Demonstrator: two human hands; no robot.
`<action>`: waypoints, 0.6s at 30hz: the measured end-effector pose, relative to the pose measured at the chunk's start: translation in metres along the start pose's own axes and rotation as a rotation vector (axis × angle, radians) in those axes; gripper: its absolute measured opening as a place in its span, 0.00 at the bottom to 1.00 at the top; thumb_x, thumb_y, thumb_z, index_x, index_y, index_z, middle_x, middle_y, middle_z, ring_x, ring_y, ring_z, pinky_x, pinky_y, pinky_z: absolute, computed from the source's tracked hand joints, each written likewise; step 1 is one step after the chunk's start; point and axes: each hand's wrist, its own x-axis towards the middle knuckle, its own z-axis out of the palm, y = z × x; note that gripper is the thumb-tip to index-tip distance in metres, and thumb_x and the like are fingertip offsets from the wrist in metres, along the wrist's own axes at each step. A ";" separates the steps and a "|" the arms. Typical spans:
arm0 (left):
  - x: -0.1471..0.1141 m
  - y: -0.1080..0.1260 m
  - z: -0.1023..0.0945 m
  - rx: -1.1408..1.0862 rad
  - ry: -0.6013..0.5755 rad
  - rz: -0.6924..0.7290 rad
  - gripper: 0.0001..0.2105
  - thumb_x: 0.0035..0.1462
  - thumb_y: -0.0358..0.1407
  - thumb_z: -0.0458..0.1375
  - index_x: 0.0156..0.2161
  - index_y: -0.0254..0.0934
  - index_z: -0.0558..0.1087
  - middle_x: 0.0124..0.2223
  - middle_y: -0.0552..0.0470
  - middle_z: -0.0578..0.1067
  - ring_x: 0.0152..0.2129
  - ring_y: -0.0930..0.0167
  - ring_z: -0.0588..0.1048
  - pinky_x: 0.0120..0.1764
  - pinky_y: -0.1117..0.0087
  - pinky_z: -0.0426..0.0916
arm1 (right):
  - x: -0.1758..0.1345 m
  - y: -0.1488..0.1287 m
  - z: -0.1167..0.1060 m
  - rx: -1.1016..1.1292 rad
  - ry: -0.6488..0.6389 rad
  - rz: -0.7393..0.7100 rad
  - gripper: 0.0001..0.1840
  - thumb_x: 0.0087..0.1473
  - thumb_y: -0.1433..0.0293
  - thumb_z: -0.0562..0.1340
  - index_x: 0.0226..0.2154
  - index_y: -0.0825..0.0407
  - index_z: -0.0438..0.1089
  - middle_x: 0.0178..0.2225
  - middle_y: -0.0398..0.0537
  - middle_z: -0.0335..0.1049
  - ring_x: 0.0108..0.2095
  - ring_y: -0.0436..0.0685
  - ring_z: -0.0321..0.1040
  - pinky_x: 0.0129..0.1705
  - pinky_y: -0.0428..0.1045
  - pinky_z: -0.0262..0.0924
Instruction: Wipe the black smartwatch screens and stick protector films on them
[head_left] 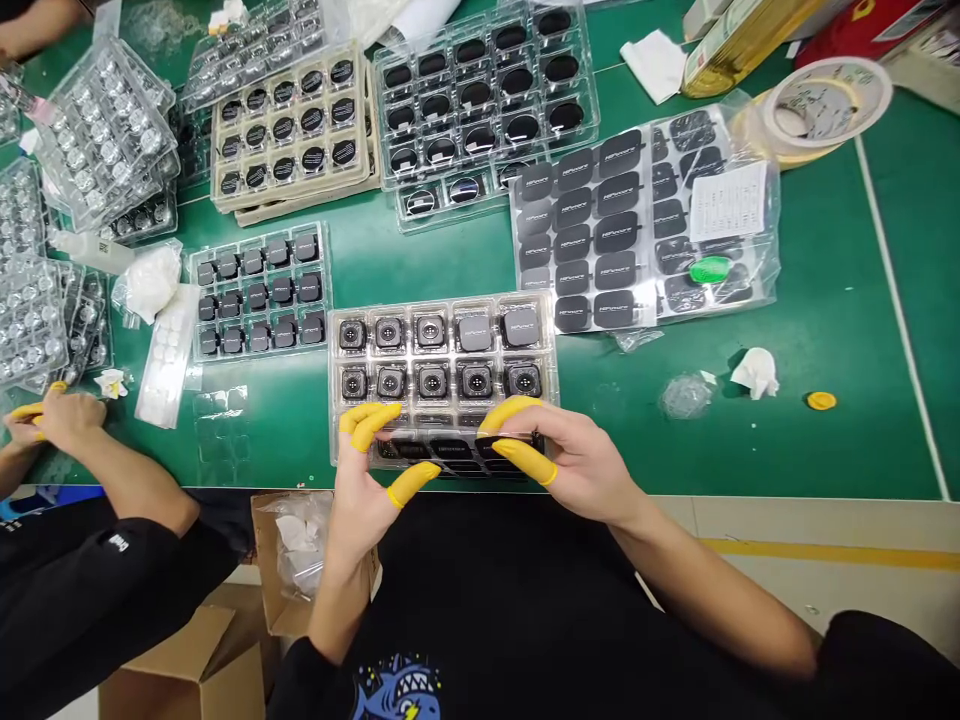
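A sheet of black labels (453,449) is tilted over the front row of a clear plastic tray (556,375). My left hand (364,490) holds its left part between yellow-capped fingers and thumb. At the right end, my right hand (577,460) pinches the sheet between thumb and curled index finger; the exact contact is partly hidden. Small square black devices (432,381) fill the tray's pockets. Two at the back right carry a grey lettered face (520,327); the others in the visible rows show round dark fronts with dots. The sheet and my hands cover the front row.
More label sheets (574,208) in plastic lie back right, beside tape rolls (825,105). A tray of black squares (259,295) sits left; trays of discs (480,95) stand behind. Stacked clear-part trays (105,140) and a co-worker's hands (71,418) are far left. An open carton (274,560) is below.
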 end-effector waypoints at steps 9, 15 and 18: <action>0.008 0.007 0.016 -0.253 -0.114 -0.141 0.13 0.58 0.45 0.77 0.33 0.38 0.83 0.35 0.48 0.84 0.35 0.66 0.83 0.43 0.65 0.80 | -0.003 -0.002 0.014 0.209 0.093 0.321 0.17 0.69 0.51 0.70 0.39 0.46 0.75 0.37 0.47 0.79 0.36 0.56 0.77 0.39 0.52 0.74; 0.010 0.009 0.015 -0.227 -0.081 -0.187 0.16 0.55 0.48 0.78 0.32 0.37 0.84 0.34 0.47 0.85 0.33 0.66 0.83 0.39 0.67 0.79 | -0.006 0.000 0.008 0.148 -0.008 0.404 0.22 0.62 0.48 0.75 0.47 0.46 0.77 0.42 0.48 0.81 0.38 0.57 0.78 0.42 0.53 0.75; 0.011 0.008 0.016 -0.267 -0.076 -0.164 0.14 0.56 0.47 0.78 0.33 0.38 0.84 0.34 0.47 0.86 0.32 0.68 0.83 0.38 0.69 0.78 | -0.005 0.003 0.012 0.148 0.042 0.422 0.21 0.63 0.47 0.73 0.37 0.47 0.79 0.33 0.47 0.79 0.33 0.56 0.74 0.36 0.52 0.71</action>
